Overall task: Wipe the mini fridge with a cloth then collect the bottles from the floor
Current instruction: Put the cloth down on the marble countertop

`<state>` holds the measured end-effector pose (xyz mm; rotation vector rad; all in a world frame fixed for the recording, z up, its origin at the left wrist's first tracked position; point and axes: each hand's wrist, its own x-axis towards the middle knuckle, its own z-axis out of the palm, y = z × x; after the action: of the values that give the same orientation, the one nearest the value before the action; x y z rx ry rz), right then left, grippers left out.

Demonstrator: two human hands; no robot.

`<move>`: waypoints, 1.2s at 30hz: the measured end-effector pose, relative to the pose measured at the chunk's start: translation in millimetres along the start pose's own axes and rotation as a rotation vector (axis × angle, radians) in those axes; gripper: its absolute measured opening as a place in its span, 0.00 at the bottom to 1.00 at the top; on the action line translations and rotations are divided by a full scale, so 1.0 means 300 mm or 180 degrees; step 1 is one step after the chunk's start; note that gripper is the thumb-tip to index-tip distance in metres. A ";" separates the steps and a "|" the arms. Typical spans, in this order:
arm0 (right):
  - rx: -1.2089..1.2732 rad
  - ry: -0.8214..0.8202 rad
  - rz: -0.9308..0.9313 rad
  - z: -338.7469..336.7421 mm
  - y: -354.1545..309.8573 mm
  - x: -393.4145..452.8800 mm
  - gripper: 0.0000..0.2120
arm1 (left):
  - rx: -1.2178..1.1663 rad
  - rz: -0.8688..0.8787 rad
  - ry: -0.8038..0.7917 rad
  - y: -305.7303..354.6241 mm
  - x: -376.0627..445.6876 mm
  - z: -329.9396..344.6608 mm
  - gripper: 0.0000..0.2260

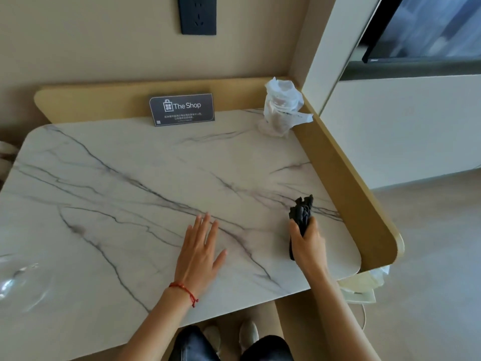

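I look down on a white marble countertop [135, 194] with grey veins. My right hand [308, 246] is closed around a bunched black cloth [302, 213], whose end sticks up from my fist and rests on the marble near the right edge. My left hand [200, 250] lies flat on the counter with fingers spread, holding nothing, a red string bracelet on its wrist. No fridge door and no bottles on the floor are in view.
A dark "The Shop" sign [182, 108] leans on the gold back rim [86, 102]. Plastic-wrapped cups [282, 108] stand in the back right corner. A glass [20, 282] sits at the left edge. A wall socket [198, 14] is above; a white bag [364, 281] lies below right.
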<state>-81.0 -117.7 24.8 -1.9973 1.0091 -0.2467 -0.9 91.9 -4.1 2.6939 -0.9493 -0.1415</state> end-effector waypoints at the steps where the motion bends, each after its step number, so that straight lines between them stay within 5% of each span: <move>1: -0.0181 -0.0013 -0.0056 0.005 -0.002 0.014 0.13 | -0.0006 -0.0029 -0.0022 0.002 0.004 0.011 0.30; 12: -0.2081 -0.0037 -0.0591 0.143 0.023 0.014 0.32 | -0.0081 -0.0409 -0.0194 0.014 0.023 0.044 0.29; 23: -0.2320 -0.0035 -0.0882 0.157 0.038 0.019 0.36 | -0.0157 -0.0371 -0.0070 0.015 0.026 0.056 0.26; 36: -0.1859 -0.0215 -0.1691 0.114 0.028 -0.115 0.28 | -0.0039 -0.0165 0.0361 -0.012 -0.110 0.012 0.26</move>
<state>-91.1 -74.0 4.1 -2.7730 0.5151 -0.1754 -25.1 114.2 -8.7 2.6845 -0.8430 -0.0046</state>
